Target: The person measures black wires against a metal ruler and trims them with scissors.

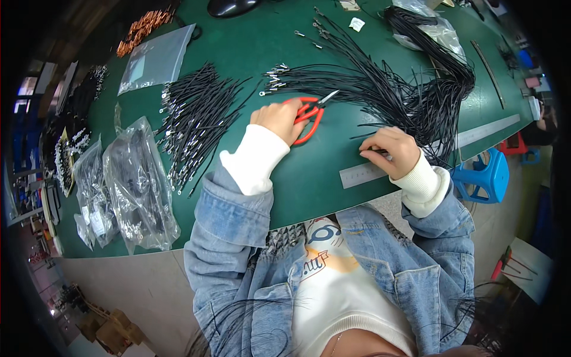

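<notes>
Near the middle of the table, my left hand (276, 122) is closed on the red-handled scissors (318, 114), whose short silver blades point away to the right. My right hand (394, 149) has its thumb and index finger pinched together above the metal ruler (358, 176). Whatever lies in that pinch is too small or hidden to make out. Just beyond the right fingers spreads a big bundle of long black cables (410, 98), some ending in silver ring terminals (275, 77). Left of the scissors lies a pile of shorter black cables (199, 116) with metal ends.
Clear plastic bags (143, 184) with dark contents lie at the table's near left edge. Farther back are a flat plastic bag (157, 58) and copper-coloured parts (144, 31). A thin rod (489, 74) rests at right. A blue stool (485, 175) stands beside the table.
</notes>
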Available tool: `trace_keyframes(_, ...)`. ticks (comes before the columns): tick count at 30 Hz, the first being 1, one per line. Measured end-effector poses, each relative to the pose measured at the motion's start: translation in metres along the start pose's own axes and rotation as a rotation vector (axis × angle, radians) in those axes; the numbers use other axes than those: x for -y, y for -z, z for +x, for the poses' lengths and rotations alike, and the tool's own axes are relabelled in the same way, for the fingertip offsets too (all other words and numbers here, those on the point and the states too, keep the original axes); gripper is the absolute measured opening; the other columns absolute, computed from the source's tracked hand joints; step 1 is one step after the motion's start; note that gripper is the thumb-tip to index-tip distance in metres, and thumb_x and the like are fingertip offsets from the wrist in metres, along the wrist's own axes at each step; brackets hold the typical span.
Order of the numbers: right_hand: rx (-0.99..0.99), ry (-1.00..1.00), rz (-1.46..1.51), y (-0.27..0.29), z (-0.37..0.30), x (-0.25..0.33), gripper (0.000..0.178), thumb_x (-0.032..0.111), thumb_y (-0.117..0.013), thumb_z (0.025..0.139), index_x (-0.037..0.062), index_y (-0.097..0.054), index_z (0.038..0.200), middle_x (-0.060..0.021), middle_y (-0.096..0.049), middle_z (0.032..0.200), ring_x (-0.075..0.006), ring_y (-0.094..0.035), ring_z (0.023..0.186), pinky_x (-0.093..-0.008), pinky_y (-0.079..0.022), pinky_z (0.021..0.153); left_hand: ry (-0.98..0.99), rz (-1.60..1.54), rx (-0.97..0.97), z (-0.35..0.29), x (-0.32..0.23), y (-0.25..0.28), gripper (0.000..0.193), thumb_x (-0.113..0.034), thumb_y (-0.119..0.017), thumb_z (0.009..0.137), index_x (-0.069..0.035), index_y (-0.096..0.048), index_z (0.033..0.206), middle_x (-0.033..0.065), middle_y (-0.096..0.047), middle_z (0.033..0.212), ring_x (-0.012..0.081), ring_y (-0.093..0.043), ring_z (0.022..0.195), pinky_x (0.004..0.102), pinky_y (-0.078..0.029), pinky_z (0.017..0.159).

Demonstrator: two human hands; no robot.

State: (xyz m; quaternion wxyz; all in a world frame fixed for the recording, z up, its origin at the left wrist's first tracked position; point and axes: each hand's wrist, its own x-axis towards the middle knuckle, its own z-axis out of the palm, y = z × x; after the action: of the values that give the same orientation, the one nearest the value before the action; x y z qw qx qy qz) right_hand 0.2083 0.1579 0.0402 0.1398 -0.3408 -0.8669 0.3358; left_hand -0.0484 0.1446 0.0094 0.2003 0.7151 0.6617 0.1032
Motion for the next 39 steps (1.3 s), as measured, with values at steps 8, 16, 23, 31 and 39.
trace_keyframes(8, -0.334, 0.005, -0.639, 0.006, -0.012, -0.035, 0.050, 0.033, -0.076, 0.062, 0.0197, -0.060, 0.107, -0.0015, -0.051, 0.118, -0.0234, -0.043, 0.118, -0.0411, -0.028, 0.097, 0.252, 0.181, -0.202, -0.093, 0.038, -0.003, 0.018, -0.021, -0.060, 0.083, -0.012, -0.058, 0.098, 0.0155, -0.061, 0.062, 0.0363, -0.060, 0.055, 0.0468, -0.046, 0.049)
trace_keyframes(16, -0.248, 0.124, -0.700, 0.048, 0.007, -0.080, 0.044, 0.042, -0.070, 0.068, 0.0166, -0.061, 0.103, -0.0016, -0.054, 0.115, -0.0236, -0.043, 0.118, -0.0441, -0.026, 0.099, 0.263, 0.013, -0.534, -0.129, 0.037, 0.008, 0.023, -0.015, -0.071, 0.076, -0.009, -0.063, 0.096, 0.0104, -0.066, 0.079, 0.0324, -0.064, 0.066, 0.0392, -0.050, 0.058)
trace_keyframes(23, -0.242, 0.209, -0.109, 0.047, 0.052, -0.039, 0.033, 0.028, -0.049, 0.086, 0.0035, -0.060, 0.104, -0.0138, -0.057, 0.112, -0.0294, -0.050, 0.110, -0.0358, -0.031, 0.099, 0.210, 0.024, -0.637, -0.142, 0.019, 0.003, 0.031, -0.008, -0.072, 0.072, -0.003, -0.064, 0.101, 0.0132, -0.057, 0.101, 0.0307, -0.056, 0.088, 0.0380, -0.047, 0.075)
trace_keyframes(31, -0.403, 0.192, -0.492, 0.021, 0.089, -0.079, 0.012, 0.011, -0.068, 0.076, 0.0058, -0.068, 0.088, -0.0056, -0.060, 0.087, -0.0232, -0.057, 0.084, -0.0318, -0.048, 0.072, 0.114, -0.116, -0.577, -0.150, -0.006, -0.003, 0.028, 0.000, -0.069, 0.073, 0.000, -0.063, 0.101, 0.0158, -0.054, 0.106, 0.0288, -0.057, 0.090, 0.0346, -0.047, 0.073)
trace_keyframes(39, -0.361, 0.301, -0.335, 0.043, 0.067, -0.054, 0.017, 0.002, -0.063, 0.078, 0.0045, -0.069, 0.094, -0.0065, -0.064, 0.098, -0.0227, -0.060, 0.090, -0.0314, -0.049, 0.079, 0.052, -0.182, -0.516, -0.144, -0.017, -0.009, 0.029, -0.003, -0.070, 0.071, 0.000, -0.063, 0.100, 0.0159, -0.055, 0.106, 0.0313, -0.056, 0.091, 0.0372, -0.046, 0.075)
